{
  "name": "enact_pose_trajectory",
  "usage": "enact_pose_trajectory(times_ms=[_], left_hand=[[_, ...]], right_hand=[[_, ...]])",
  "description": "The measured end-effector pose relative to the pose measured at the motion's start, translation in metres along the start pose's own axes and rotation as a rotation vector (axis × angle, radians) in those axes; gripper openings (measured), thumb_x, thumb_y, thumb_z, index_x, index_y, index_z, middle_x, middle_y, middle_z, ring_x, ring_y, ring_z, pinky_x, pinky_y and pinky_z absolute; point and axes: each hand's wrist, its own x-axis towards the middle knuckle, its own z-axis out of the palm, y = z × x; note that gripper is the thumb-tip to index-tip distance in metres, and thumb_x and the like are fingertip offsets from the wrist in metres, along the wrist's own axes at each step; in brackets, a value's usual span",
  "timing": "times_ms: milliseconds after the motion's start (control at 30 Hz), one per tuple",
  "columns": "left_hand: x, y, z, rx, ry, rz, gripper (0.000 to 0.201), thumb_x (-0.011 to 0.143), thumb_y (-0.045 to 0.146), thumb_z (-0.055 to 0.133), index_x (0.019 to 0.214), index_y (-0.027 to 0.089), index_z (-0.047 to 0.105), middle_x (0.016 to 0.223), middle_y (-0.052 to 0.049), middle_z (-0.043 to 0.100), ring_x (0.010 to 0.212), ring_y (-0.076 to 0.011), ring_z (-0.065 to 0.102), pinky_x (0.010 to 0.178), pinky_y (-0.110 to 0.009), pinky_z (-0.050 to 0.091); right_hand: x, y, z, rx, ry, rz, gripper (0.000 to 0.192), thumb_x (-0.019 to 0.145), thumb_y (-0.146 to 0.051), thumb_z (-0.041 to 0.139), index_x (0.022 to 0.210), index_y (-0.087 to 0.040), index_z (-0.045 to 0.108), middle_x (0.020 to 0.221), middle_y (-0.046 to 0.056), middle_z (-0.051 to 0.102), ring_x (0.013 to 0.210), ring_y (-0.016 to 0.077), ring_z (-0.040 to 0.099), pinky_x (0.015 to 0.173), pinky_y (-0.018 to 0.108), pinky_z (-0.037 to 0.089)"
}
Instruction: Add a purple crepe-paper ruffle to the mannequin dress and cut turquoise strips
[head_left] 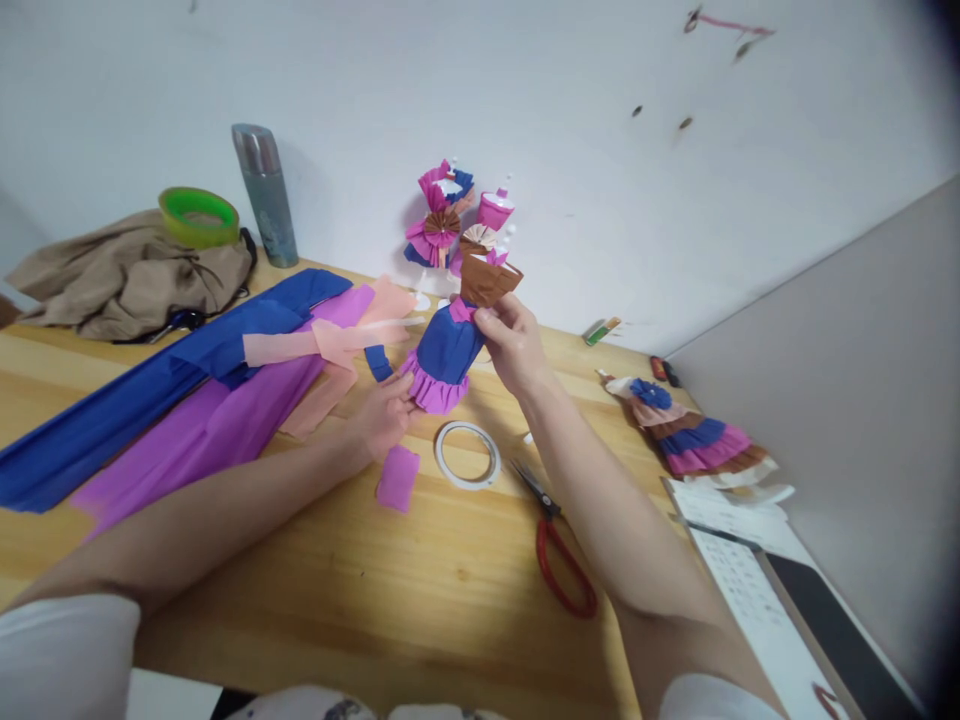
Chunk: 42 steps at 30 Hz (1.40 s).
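Observation:
Between my hands, above the table, is a small crepe-paper doll dress (448, 345) with a brown top, a blue skirt and a purple ruffled hem. My right hand (514, 340) grips it at the waist, just under the brown top. At the lower left of the hem, my left hand (388, 412) pinches the ruffle. Below the dress lie a roll of white tape (439, 458) and a small purple crepe-paper piece (397, 480). A blue scrap (378, 363) rests beyond my left hand. Scissors with red handles (555, 540) lie beside my right forearm.
Blue (150, 385), purple (217, 440) and peach crepe-paper strips cover the left side. Behind them are a flask (266, 200), a green tape roll (199, 217) and a brown cloth bag (127, 270). Paper-dressed figures (439, 225) stand by the wall; another dress (697, 440) lies right.

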Motion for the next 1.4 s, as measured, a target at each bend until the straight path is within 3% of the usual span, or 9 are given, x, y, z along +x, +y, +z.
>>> enact_pose_trajectory(times_ms=[233, 433, 533, 600, 733, 900, 1100, 1233, 1400], left_hand=[[-0.001, -0.005, 0.007, 0.032, -0.166, 0.069, 0.046, 0.082, 0.002, 0.061, 0.125, 0.019, 0.062, 0.119, -0.006, 0.070, 0.121, -0.0229, 0.058, 0.107, -0.038, 0.043], [0.001, -0.007, 0.009, 0.062, -0.128, 0.091, 0.062, 0.070, -0.001, 0.070, 0.127, 0.020, 0.058, 0.120, -0.006, 0.068, 0.121, -0.0209, 0.057, 0.109, -0.038, 0.038], [0.002, -0.007, 0.006, 0.041, -0.108, 0.070, 0.056, 0.070, 0.000, 0.071, 0.121, 0.020, 0.060, 0.117, -0.005, 0.068, 0.116, -0.0195, 0.059, 0.107, -0.037, 0.039], [0.002, -0.007, 0.003, 0.022, -0.105, 0.041, 0.048, 0.072, 0.001, 0.070, 0.115, 0.020, 0.062, 0.115, -0.004, 0.069, 0.111, -0.0186, 0.061, 0.106, -0.038, 0.040], [0.001, -0.010, -0.004, -0.024, -0.084, -0.018, 0.026, 0.076, 0.005, 0.070, 0.097, 0.016, 0.061, 0.101, -0.004, 0.071, 0.104, -0.0184, 0.064, 0.104, -0.040, 0.042], [0.002, -0.013, -0.009, -0.040, -0.068, -0.080, 0.017, 0.079, 0.008, 0.069, 0.089, 0.016, 0.057, 0.090, -0.004, 0.072, 0.102, -0.0197, 0.066, 0.105, -0.043, 0.041], [0.000, -0.012, -0.007, -0.005, -0.099, -0.076, 0.023, 0.080, 0.006, 0.066, 0.100, 0.016, 0.062, 0.097, -0.004, 0.073, 0.102, -0.0188, 0.066, 0.108, -0.044, 0.039], [0.000, -0.012, -0.005, 0.021, -0.118, -0.080, 0.027, 0.079, 0.004, 0.066, 0.102, 0.015, 0.064, 0.097, -0.004, 0.073, 0.101, -0.0183, 0.066, 0.109, -0.044, 0.038], [-0.001, -0.012, -0.003, 0.046, -0.136, -0.096, 0.026, 0.077, 0.004, 0.067, 0.101, 0.013, 0.065, 0.100, -0.007, 0.073, 0.105, -0.0194, 0.065, 0.110, -0.043, 0.038]], right_hand=[[-0.009, 0.001, 0.000, -0.114, 0.001, -0.001, 0.052, 0.071, -0.062, 0.073, 0.106, -0.024, 0.066, 0.112, 0.005, 0.072, 0.112, 0.0275, 0.063, 0.092, 0.040, 0.053], [-0.032, -0.016, -0.012, -0.276, 0.019, 0.061, 0.050, 0.077, -0.055, 0.067, 0.115, -0.022, 0.062, 0.122, 0.009, 0.068, 0.113, 0.0253, 0.063, 0.094, 0.041, 0.052], [-0.066, -0.033, -0.031, -0.486, 0.082, 0.160, 0.044, 0.076, -0.043, 0.069, 0.115, -0.021, 0.061, 0.113, 0.010, 0.069, 0.097, 0.0230, 0.067, 0.084, 0.038, 0.054], [-0.097, -0.046, -0.044, -0.701, 0.020, 0.242, 0.037, 0.081, -0.040, 0.062, 0.111, -0.019, 0.061, 0.095, 0.008, 0.070, 0.075, 0.0201, 0.066, 0.070, 0.035, 0.053], [-0.162, -0.063, -0.060, -1.143, -0.127, 0.458, 0.018, 0.081, -0.033, 0.056, 0.091, -0.019, 0.062, 0.065, 0.002, 0.064, 0.056, 0.0195, 0.061, 0.054, 0.031, 0.045], [-0.214, -0.054, -0.061, -1.238, -0.181, 0.659, 0.010, 0.079, -0.027, 0.055, 0.087, -0.022, 0.059, 0.086, 0.007, 0.069, 0.073, 0.0232, 0.068, 0.064, 0.034, 0.052], [-0.225, -0.042, -0.065, -1.323, -0.090, 0.609, 0.025, 0.086, -0.031, 0.051, 0.106, -0.019, 0.060, 0.101, 0.012, 0.065, 0.090, 0.0280, 0.068, 0.078, 0.041, 0.054], [-0.223, -0.042, -0.065, -1.384, -0.165, 0.675, 0.040, 0.084, -0.025, 0.052, 0.123, -0.015, 0.055, 0.111, 0.015, 0.063, 0.094, 0.0286, 0.067, 0.083, 0.042, 0.053], [-0.219, -0.047, -0.059, -1.498, -0.204, 0.770, 0.047, 0.087, -0.025, 0.050, 0.132, -0.013, 0.051, 0.107, 0.017, 0.065, 0.098, 0.0313, 0.068, 0.085, 0.043, 0.052]])
